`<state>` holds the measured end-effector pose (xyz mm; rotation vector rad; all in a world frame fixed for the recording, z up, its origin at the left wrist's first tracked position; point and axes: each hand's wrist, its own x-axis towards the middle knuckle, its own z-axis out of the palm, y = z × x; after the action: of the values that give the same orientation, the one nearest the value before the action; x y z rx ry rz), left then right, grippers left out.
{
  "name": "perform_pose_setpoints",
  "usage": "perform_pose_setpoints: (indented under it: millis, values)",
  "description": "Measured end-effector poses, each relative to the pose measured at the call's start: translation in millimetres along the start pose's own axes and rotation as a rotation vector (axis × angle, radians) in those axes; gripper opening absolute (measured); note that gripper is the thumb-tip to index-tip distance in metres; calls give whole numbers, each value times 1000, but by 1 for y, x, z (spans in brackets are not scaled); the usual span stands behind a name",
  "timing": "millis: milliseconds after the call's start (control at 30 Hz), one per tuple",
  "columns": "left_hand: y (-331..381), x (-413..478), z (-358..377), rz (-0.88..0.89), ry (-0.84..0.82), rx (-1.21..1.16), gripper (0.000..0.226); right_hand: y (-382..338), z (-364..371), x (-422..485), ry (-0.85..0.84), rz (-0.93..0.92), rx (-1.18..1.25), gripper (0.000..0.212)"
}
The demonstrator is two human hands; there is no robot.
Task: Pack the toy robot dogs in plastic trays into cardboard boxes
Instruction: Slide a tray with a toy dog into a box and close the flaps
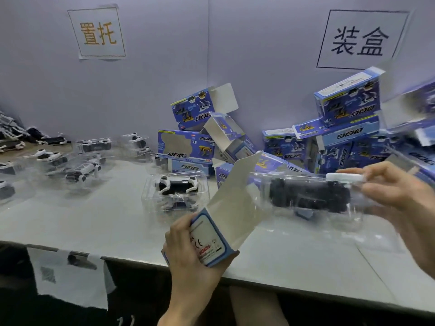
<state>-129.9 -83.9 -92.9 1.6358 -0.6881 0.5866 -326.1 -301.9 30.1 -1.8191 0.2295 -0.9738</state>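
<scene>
L grip is clenched round the closed end of a cardboard box, held over the bench near its front edge, open flap tilted up toward the back. R grip is pinching the right end of a clear tray w/ a black toy dog inside. The tray is roughly level in the air, its left end right at the box mouth (can't tell if it's inside, plastic's see-through + blur). I see another tray w/ dog flat on the bench mid, behind the box. More trayed dogs sit toward the back-left corner. A pile of blue boxes runs along the back edge, centre to right, some w/ flaps open.
</scene>
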Motion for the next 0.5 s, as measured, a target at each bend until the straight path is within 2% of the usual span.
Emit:
perform_pose_setpoints:
  millis: [33, 100, 133, 233, 400, 500]
  values:
    - [0, -1, 2, 11, -9, -3, 90, -10, 7, -12, -88, -32, -10, 15]
    - [-2, -2, 4, 25, -20, -12, 91, -35, 22, 2, -134, 0, -81, 22]
    - [-2, -2, 4, 26, -24, -19, 91, -35, 24, 4, -96, 7, -110, 25]
    - [-6, 0, 1, 18, -47, -40, 90, -37, 25, -2, -164, 36, -180, 39]
    - [-10, 1, -5, -20, -57, -63, 91, -40, 17, 2, -193, 2, -336, 80]
    - [-11, 2, -7, -19, -53, -64, 90, -41, 12, 2, -209, -56, -399, 86]
